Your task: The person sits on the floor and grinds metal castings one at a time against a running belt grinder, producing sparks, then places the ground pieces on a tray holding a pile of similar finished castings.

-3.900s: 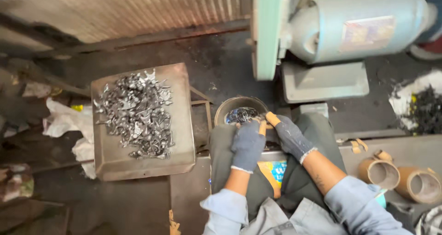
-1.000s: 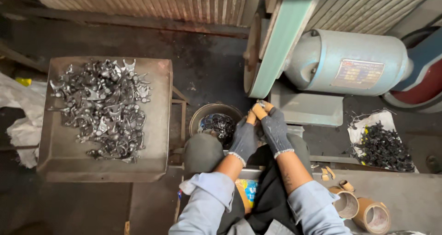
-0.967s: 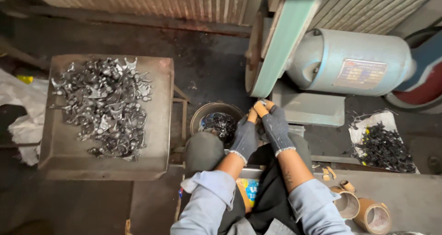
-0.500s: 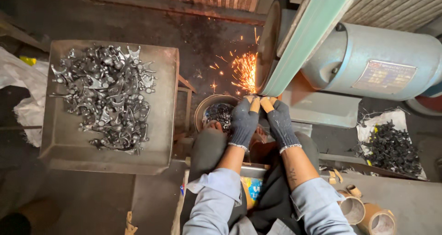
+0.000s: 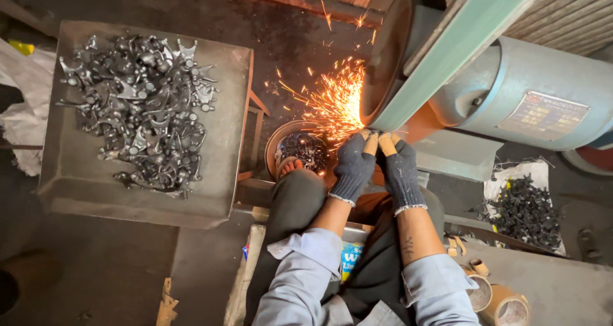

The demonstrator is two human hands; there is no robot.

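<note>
Both gloved hands were clenched together at the grinder, fingertips pinched on sth small pressed to the wheel (image 5: 383, 64); the piece itself was too hidden by gloves & sparks to make out. Left hand (image 5: 353, 166) and right hand (image 5: 401, 169) sat touching side by side, 2 dark knit gloves w/ bare orange tips, right at the wheel's lower edge. Sparks (image 5: 335, 99) sprayed left & down from the contact point, over a round bowl (image 5: 281, 148) just below, 1 bowl, holding dark metal bits; count not readable.

Left of the bowl stood 1 square tray (image 5: 217, 185) w/ a heap of grey forked parts (image 5: 140, 109), dozens, too tangled to count exactly. Right of the wheel was 1 grey-blue motor (image 5: 530, 90), w/ a green guard (image 5: 460, 38) slanting over the wheel. Lower right, 1 pile of black scrap (image 5: 523, 211) lay on a white sheet, well apart from the hands. At bottom right were 2 cardboard tubes (image 5: 504, 303), near the right sleeve. 1 bare foot (image 5: 290, 166) showed at the bowl's near rim, beside the person's left knee. Both sleeves were pale blue, rolled at forearm. White cloth (image 5: 22, 121) lay at far left edge, beside the tray.
</note>
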